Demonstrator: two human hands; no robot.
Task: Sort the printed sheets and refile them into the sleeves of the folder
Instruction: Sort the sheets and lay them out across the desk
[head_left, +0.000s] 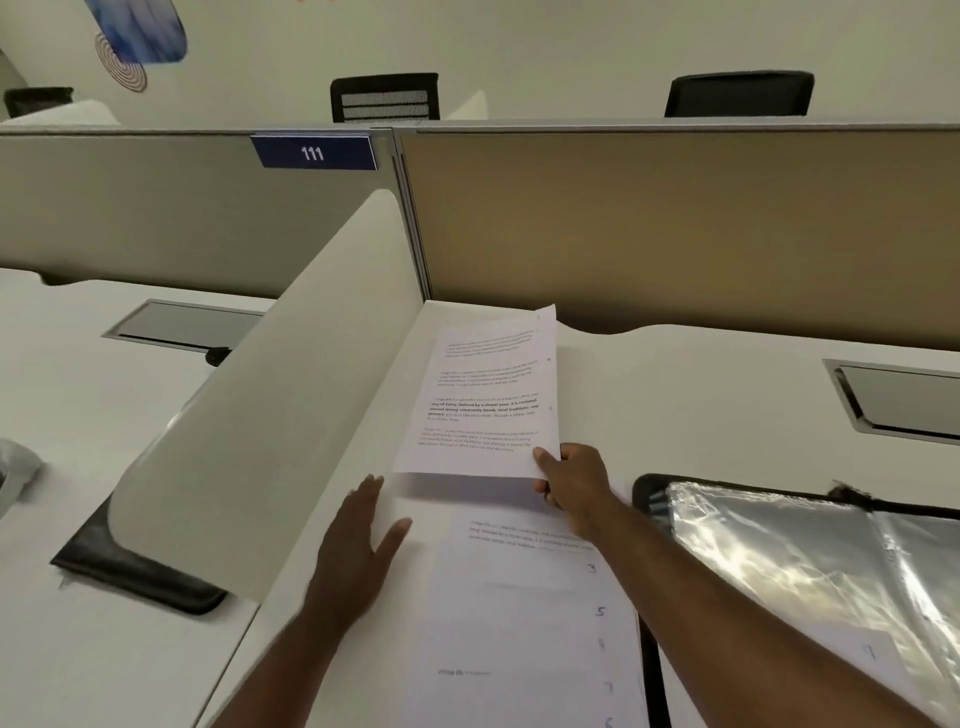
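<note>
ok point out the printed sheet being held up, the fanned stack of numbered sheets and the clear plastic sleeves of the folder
printed white sheet held up (488, 400), head view, middle of the text
fanned stack of hand-numbered white sheets (524, 613), head view, blank middle area
clear shiny plastic sleeves of the black folder (789, 551), head view, glossy top sleeve

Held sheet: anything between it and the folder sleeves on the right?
Nothing visible blocks it. The right hand pinches the held sheet at its near right corner, raised over the fanned sheets. The folder sleeves lie open to the right, with bare desk between. The left hand lies flat left of the pile.
</note>
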